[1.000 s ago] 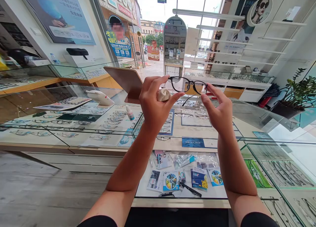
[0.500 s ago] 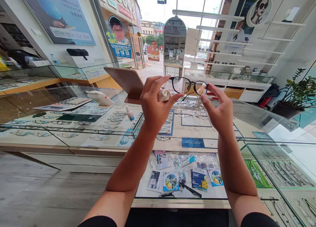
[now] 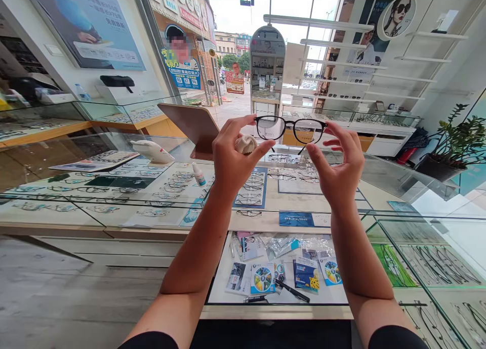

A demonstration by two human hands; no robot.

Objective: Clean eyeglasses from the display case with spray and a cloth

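I hold a pair of black-framed glasses (image 3: 290, 128) up in front of me, lenses facing me, above the glass display counter (image 3: 212, 207). My left hand (image 3: 232, 159) pinches the left rim between thumb and forefinger, with a small crumpled white cloth (image 3: 245, 144) tucked in its curled fingers. My right hand (image 3: 337, 164) grips the right rim with thumb and fingertips, the other fingers fanned upward. The temples hang folded out behind the frame.
The counter holds rows of spectacles under glass, a small dropper bottle (image 3: 198, 174), a white mouse-shaped device (image 3: 150, 151) and a tilted brown mirror (image 3: 190, 124). A lower shelf carries packets and a pen (image 3: 291, 290). A potted plant (image 3: 457, 141) stands right. Shop shelving lies beyond.
The glasses have turned level and square to me and shifted slightly up. My right hand has moved from the lens edge to the outer rim, fingers spreading.
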